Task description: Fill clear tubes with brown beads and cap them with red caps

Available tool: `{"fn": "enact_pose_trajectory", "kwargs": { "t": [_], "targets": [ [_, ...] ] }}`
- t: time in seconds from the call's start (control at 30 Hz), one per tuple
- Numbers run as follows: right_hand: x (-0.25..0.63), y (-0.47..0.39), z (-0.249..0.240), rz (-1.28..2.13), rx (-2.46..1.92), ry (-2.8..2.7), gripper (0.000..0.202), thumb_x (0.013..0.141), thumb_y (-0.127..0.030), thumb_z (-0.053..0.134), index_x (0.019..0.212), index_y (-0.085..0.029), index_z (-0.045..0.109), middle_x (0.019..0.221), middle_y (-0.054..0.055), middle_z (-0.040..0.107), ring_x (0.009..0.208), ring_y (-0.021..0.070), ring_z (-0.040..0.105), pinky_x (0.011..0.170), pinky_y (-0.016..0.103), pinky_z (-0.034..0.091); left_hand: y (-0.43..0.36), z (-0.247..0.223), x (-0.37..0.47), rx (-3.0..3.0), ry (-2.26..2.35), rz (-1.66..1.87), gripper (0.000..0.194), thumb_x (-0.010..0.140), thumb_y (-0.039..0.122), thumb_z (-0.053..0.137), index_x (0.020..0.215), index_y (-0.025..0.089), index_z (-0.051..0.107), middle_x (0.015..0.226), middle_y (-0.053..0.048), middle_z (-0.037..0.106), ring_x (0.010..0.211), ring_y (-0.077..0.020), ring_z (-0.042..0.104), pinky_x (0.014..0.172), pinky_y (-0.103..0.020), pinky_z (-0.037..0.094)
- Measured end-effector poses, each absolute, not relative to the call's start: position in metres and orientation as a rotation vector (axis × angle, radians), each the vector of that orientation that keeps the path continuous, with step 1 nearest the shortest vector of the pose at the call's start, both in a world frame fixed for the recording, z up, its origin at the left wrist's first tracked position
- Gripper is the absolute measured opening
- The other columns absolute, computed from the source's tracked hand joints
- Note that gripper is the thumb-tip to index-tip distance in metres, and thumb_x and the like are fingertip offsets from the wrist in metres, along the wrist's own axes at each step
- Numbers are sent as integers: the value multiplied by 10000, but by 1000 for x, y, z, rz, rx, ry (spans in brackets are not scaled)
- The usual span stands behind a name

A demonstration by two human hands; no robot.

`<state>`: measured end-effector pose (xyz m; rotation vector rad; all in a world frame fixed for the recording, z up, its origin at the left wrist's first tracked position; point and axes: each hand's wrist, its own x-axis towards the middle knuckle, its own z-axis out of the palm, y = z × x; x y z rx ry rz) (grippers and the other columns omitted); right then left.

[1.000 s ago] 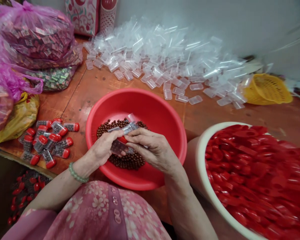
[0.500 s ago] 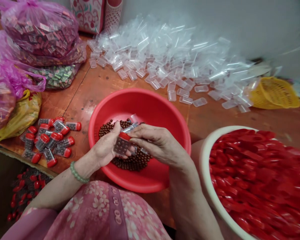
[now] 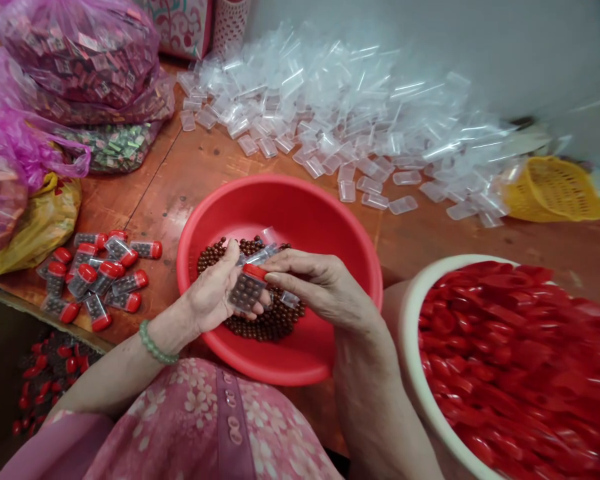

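Observation:
Brown beads fill a clear plastic box point(image 3: 247, 293) that lies across the fingers of my left hand point(image 3: 213, 293), above the red basin point(image 3: 350, 227). A red cap point(image 3: 255, 271) sits on the box's upper end. My right hand point(image 3: 325, 283) is closed, thumb and fingers pinched at that cap from the right. Another clear box point(image 3: 260, 255) shows just behind the cap; whether a hand holds it, I cannot tell. Loose brown beads point(image 3: 265, 330) lie in the basin below, with a small clear box point(image 3: 289, 299) on them. My left fingertips are partly hidden by the filled box.
Capped, bead-filled boxes point(image 3: 105, 273) lie left, above a carton point(image 3: 0, 360) holding more. A white tub point(image 3: 413, 333) of red caps point(image 3: 505, 353) stands right. Clear boxes point(image 3: 330, 113) pile behind, near a yellow basket point(image 3: 555, 193). Plastic bags point(image 3: 80, 60) stand back left.
The view has shifted slightly. Both hands stay over the basin with the same box and cap; my right fingers have drawn slightly right, showing more of the cap.

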<state>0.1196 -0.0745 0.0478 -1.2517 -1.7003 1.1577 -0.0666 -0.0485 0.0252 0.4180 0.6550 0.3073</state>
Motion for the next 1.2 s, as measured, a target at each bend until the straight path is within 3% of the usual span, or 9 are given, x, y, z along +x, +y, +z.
{"fn": "enact_pose_trajectory", "kwargs": {
  "t": [0.17,0.77,1.07,1.2],
  "targets": [
    [118,-76,46,1124,-1246,-1675,149,874,-315,666,862,-194,752,837,43,734,775,146,674,735,279,539,-48,30,-66,406,687,300,827,885,769,179,901,111,681,687,-75,684,533,-117,613,538,-228,476],
    [158,-73,67,1090,-1335,-1953,262,891,-430,624,877,-206,760,820,62,740,731,161,681,636,259,538,-46,32,-67,446,772,339,757,897,740,292,818,100,690,668,-75,681,511,-95,593,510,-205,439],
    [134,-71,70,952,-1257,-1928,188,918,-325,605,929,-212,756,829,51,733,746,151,675,692,270,541,-46,34,-67,448,761,350,750,907,729,283,794,101,679,665,-70,684,500,-83,590,487,-182,417],
    [135,-75,75,922,-1295,-2041,213,930,-339,580,912,-211,749,791,46,710,688,141,650,635,261,517,-47,32,-67,437,791,351,726,885,743,332,812,107,673,657,-63,683,506,-88,598,500,-188,431]
  ]
}}
